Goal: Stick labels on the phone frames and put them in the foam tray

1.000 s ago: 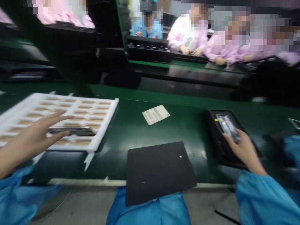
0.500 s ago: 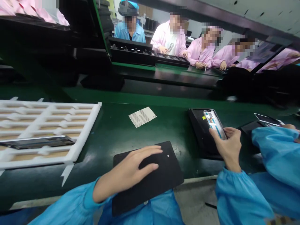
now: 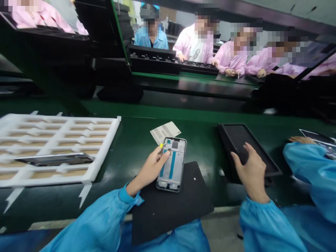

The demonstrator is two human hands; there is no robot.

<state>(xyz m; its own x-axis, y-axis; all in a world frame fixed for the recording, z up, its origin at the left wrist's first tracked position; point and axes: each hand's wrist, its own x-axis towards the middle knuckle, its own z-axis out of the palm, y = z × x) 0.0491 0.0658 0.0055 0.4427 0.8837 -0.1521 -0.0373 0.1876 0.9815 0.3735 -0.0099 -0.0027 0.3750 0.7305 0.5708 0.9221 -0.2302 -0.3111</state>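
Observation:
My left hand (image 3: 151, 169) grips a phone housing (image 3: 174, 164) by its left edge, thumb on top. The housing is silver-grey inside with blue strips, and a bit of yellow shows near my fingertips. It is tilted above a black mat (image 3: 173, 210), which lies partly over the bench edge. Behind it is a white sheet (image 3: 168, 129) printed with rows of dark marks. My right hand (image 3: 252, 171), thumb and fingers apart and holding nothing, is over the near-left part of a black tray (image 3: 236, 131).
At the left a white foam rack (image 3: 103, 147) has several slots, with a phone part (image 3: 55, 159) lying across it. To the right, a neighbour's blue sleeve (image 3: 301, 164) reaches over the green bench (image 3: 126, 154). Several people sit across the line, behind dark shelving.
The phone housing has gone from my right hand above the black tray to my left hand above the mat. My right hand has let go and opened. My left hand has risen off the mat.

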